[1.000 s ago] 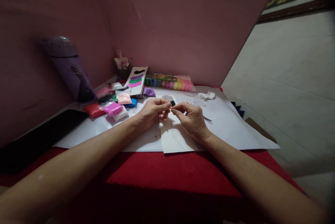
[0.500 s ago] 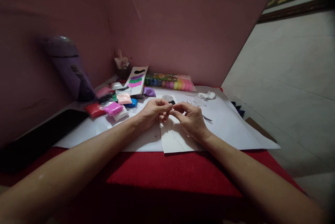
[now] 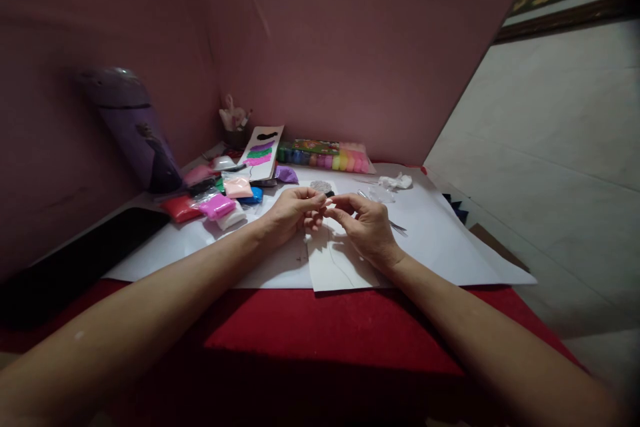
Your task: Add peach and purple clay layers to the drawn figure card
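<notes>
My left hand (image 3: 299,212) and my right hand (image 3: 364,224) meet above a cream card (image 3: 333,267). Thumb and forefinger of each hand are pinched close together, fingertips almost touching. Whatever lies between them is tiny and pale, too small to name. Thin curved lines are drawn on the card's lower half. At its far end sits a grey textured patch (image 3: 321,185), with a black patch (image 3: 330,194) partly hidden behind my fingers. A slim metal tool (image 3: 399,227) lies just right of my right hand.
Several bagged clay packets, among them a pink one (image 3: 217,207), lie left. Behind stand a painted card (image 3: 260,154) and a colourful clay pack (image 3: 325,157). Crumpled white tissue (image 3: 396,181) is at right. A black slab (image 3: 85,260) and a purple Elsa-like container (image 3: 135,127) stand far left.
My fingertips have shifted slightly against each other, and a small pale bit now shows between them. The hands stay in the same place over the card.
</notes>
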`<state>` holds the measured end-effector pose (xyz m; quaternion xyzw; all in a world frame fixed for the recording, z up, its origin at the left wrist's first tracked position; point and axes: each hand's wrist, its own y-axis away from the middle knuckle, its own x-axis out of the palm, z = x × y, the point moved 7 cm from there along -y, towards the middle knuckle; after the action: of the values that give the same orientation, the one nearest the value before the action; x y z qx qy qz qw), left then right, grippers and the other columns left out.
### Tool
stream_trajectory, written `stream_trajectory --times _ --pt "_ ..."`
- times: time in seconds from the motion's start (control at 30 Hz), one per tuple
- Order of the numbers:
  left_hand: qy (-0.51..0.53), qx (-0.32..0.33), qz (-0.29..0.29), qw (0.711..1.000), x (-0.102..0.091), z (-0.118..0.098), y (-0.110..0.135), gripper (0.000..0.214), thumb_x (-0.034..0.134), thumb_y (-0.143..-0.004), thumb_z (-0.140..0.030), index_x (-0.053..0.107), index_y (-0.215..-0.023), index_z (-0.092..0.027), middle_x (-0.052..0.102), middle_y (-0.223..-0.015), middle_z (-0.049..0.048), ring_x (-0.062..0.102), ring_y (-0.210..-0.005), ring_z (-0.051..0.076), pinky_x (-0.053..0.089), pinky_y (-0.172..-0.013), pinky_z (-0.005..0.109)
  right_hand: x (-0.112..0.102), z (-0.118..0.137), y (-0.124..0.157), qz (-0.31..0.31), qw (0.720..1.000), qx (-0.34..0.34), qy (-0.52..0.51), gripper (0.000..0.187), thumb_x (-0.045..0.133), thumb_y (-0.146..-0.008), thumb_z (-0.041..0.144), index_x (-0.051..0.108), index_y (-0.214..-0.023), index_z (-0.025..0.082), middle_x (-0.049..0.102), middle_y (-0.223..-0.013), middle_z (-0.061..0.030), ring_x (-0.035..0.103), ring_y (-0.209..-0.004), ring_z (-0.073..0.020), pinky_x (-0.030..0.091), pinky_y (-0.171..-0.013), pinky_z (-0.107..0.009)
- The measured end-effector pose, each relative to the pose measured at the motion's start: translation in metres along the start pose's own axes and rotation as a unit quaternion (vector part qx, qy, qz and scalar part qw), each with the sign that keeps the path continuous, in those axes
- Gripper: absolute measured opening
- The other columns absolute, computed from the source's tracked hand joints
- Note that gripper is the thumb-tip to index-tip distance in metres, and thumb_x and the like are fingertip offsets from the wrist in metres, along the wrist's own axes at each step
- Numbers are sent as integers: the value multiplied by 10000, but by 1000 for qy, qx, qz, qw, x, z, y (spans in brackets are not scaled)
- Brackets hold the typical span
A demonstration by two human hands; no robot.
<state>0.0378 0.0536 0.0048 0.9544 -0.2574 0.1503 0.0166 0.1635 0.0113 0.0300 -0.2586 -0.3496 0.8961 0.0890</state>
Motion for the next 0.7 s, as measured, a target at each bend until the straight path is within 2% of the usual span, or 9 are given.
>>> stream_trajectory --times 0.13,0.3,0.43,0.6,0.7 --pt "-7 -5 -8 1000 -1 0 1 189 741 -771 -205 576 -736 -118 647 -633 48 532 -426 75 439 -426 193 -3 -5 0 -25 1000 17 1 217 695 -803 281 721 -983 162 696 -680 -16 600 -591 -142 471 -618 -291" --pt "-19 -3 8 1000 0 2 1 295 792 -735 -313 565 -739 -124 660 -659 62 534 -434 78 442 -426 201 2 6 -1 19 999 -21 -32 72 653 -836 228 712 -822 189 718 -724 -13 618 -630 -135 478 -648 -276" --pt "-46 11 9 999 -1 4 -1 338 787 -733 -392 600 -771 -113 655 -686 63 535 -441 78 433 -424 209 -3 9 -1 -4 1000 -25 8 77 648 -835 202 694 -773 195 708 -698 -2 593 -598 -129 466 -645 -275" --pt "-68 9 16 998 -1 4 -2 216 778 -727 -260 629 -759 -107 599 -581 22 525 -436 82 402 -419 197 2 5 0 30 999 -25 14 84 635 -830 187 718 -841 194 717 -772 -30 639 -703 -161 478 -670 -292" --pt "-49 10 2 999 -2 1 0 151 735 -752 -211 625 -758 -109 580 -544 11 519 -429 82 395 -423 192 2 5 0 24 999 -29 20 112 647 -820 199 721 -903 201 714 -802 -32 634 -712 -162 486 -681 -299"
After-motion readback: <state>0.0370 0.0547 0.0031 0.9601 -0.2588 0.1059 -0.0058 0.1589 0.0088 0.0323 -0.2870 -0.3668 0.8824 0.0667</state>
